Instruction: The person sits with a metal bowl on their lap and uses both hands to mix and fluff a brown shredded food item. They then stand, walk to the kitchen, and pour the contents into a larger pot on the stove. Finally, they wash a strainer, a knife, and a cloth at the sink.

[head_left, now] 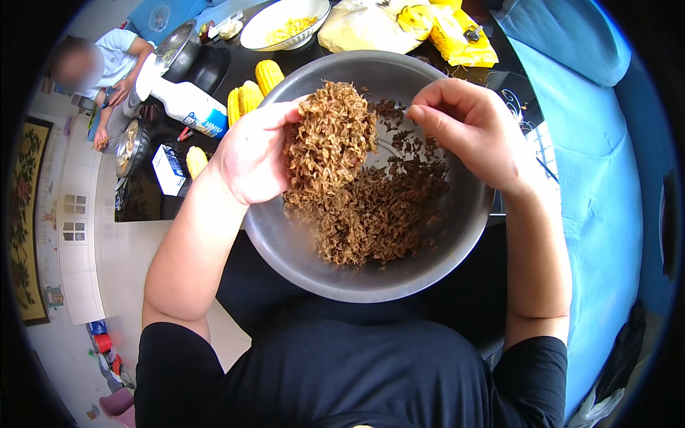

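Note:
A wide grey metal bowl (357, 285) is in front of my body, at the near edge of the dark table. Loose brown, curly dried pieces (385, 221) lie heaped in it, with some scattered over its far right inside. My left hand (250, 153) holds a large clump of dried brown pieces (332, 132) above the bowl's left side, its thumb along the upper edge. Over the right side, my right hand (474, 128) has thumb and forefinger pinched together. Whatever sits between those fingertips is too small to make out.
Yellow corn cobs (250, 93) and a white-and-blue bottle (189, 103) stand left of the bowl. Behind are a white bowl (282, 36) with yellow bits and a yellow bag (464, 39). A person (118, 60) sits at far left. A blue sofa (592, 178) runs along the right.

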{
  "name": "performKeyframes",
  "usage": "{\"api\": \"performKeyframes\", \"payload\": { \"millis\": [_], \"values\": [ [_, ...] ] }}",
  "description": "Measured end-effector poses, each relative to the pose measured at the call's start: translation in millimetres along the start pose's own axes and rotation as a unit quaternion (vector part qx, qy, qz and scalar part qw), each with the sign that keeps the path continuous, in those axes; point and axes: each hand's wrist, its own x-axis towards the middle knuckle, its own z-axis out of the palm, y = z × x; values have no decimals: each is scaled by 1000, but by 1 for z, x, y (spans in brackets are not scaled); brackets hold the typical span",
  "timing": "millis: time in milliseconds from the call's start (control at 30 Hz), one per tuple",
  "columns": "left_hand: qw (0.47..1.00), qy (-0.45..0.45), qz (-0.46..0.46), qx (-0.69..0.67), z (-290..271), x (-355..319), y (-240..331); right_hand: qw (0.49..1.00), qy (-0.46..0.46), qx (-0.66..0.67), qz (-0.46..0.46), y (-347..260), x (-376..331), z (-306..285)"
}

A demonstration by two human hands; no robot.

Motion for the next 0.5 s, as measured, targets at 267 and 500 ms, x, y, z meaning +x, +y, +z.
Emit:
{"api": "performKeyframes", "payload": {
  "millis": [267, 500],
  "values": [
    [1000, -22, 0, 5, 3, 9, -11, 997, -2, 74, -14, -8, -1, 13],
    [999, -39, 5, -5, 0, 9, -12, 992, 8, 123, -3, -6, -1, 7]
  ]
}}
